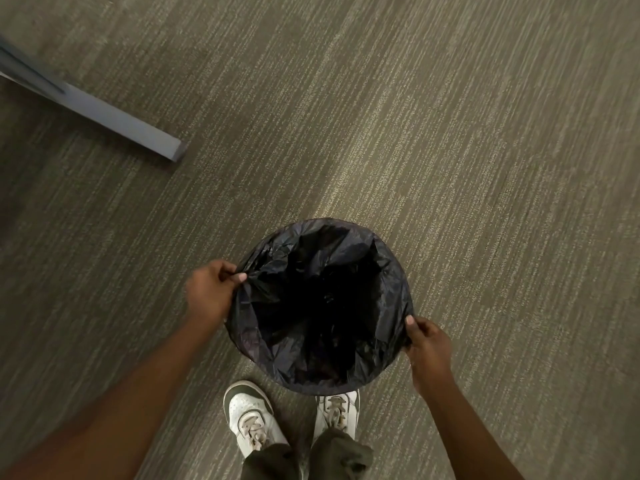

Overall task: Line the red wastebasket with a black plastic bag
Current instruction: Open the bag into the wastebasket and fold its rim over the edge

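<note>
A black plastic bag [388,271] spreads open in a round shape on the carpet right in front of my feet. Its edge is folded outward all the way around, and it hides the red wastebasket completely; no red shows. My left hand [211,289] pinches the bag's edge on the left side. My right hand [427,344] pinches the edge at the lower right. The bag's inside is dark and crumpled.
Grey striped carpet [450,133] covers the floor all around. A grey-blue panel base [114,119] runs in from the upper left and ends about a basket's width away. My two white sneakers [251,415] stand just below the bag.
</note>
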A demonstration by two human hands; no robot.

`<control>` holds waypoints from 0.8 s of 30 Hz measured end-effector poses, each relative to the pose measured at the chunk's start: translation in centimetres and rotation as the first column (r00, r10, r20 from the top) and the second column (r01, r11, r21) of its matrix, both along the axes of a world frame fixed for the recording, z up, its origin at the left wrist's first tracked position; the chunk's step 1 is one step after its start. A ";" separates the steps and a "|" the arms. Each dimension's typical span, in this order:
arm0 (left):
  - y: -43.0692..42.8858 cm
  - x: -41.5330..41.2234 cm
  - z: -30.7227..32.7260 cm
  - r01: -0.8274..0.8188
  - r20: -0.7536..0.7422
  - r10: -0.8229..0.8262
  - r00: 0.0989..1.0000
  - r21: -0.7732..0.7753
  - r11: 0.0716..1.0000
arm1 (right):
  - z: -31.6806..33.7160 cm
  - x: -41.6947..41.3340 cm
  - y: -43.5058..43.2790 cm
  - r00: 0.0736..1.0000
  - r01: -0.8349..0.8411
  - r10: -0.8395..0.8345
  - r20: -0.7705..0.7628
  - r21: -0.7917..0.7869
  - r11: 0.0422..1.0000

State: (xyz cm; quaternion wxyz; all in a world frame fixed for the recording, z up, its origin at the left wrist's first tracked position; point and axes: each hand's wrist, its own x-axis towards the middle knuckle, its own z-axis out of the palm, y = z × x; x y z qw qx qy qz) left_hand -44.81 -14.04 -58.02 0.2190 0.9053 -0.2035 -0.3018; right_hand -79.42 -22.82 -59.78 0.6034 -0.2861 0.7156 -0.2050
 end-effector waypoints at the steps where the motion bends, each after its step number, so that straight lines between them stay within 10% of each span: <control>1: -0.1 0.4 -0.2 -0.030 -0.051 0.030 0.998 -0.007 1.000 | 0.1 -0.1 -0.1 1.000 0.007 -0.007 0.023 0.014 1.000; 7: -1.3 2.5 -2.5 -0.263 -0.381 0.265 0.886 0.059 0.963 | -0.2 -0.4 -0.3 0.999 0.045 -0.046 0.013 0.060 0.997; 15: -2.2 2.2 -3.5 0.245 -0.309 -0.133 0.942 0.357 0.901 | -1.2 0.6 -1.1 0.953 0.023 0.016 -0.302 0.123 0.992; 20: -1.9 1.8 -3.2 0.131 -0.318 -0.001 0.948 0.389 0.912 | -1.5 1.5 -2.1 0.932 0.015 0.057 -0.359 0.194 0.981; 24: -2.2 0.8 -2.2 -0.010 -0.052 0.027 0.998 0.301 0.954 | -0.5 2.9 -3.2 0.870 -0.050 0.082 -0.486 0.079 0.996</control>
